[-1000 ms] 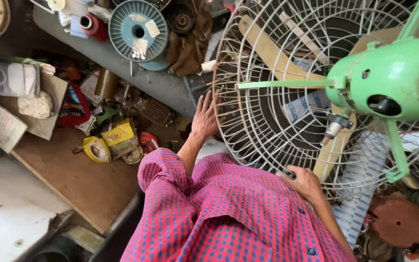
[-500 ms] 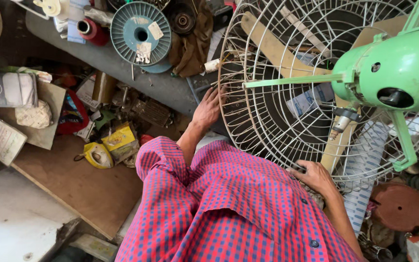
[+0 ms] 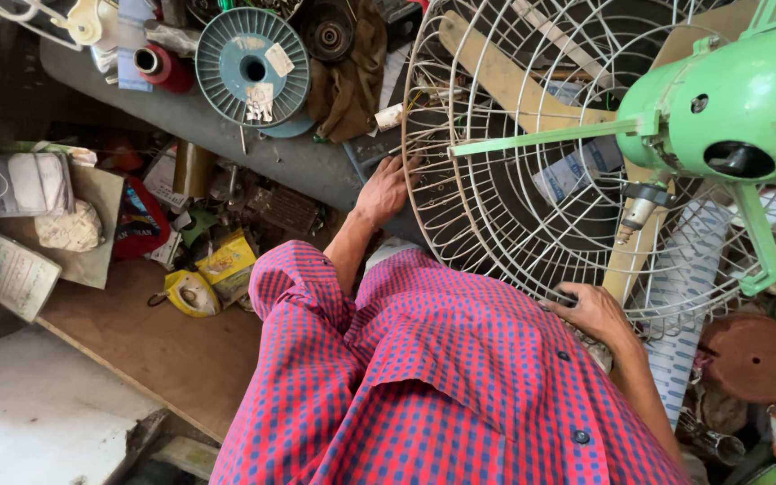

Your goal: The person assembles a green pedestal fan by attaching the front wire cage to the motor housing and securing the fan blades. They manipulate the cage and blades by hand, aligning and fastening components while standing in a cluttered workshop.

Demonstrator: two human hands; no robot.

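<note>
Two hands grip one wire fan guard (image 3: 532,162), a pale round cage that fills the upper right of the frame. Behind its wires sit wooden slats and a dark blade, and its rim reaches down to the middle right. Below it, across the lower centre, spreads the person's red-and-blue checked shirt (image 3: 442,377), the biggest thing after the cage. At the upper right sits the green motor housing (image 3: 738,108), round, with green struts running out to the guard. Along the top left runs a grey shelf (image 3: 280,157) crowded with clutter, and on it stands a blue-grey wire spool (image 3: 251,67) with paper tags. A brown round disc (image 3: 752,357) lies at the lower right edge. The left hand (image 3: 386,190), just left of centre, has its fingers curled onto the guard's left rim. The right hand (image 3: 593,310), at the middle right, closes its fingers around the guard's lower rim. A red thread spool (image 3: 162,67) lies beside the blue-grey spool, and a small yellow tape measure (image 3: 189,292) rests on the brown board at the left.
</note>
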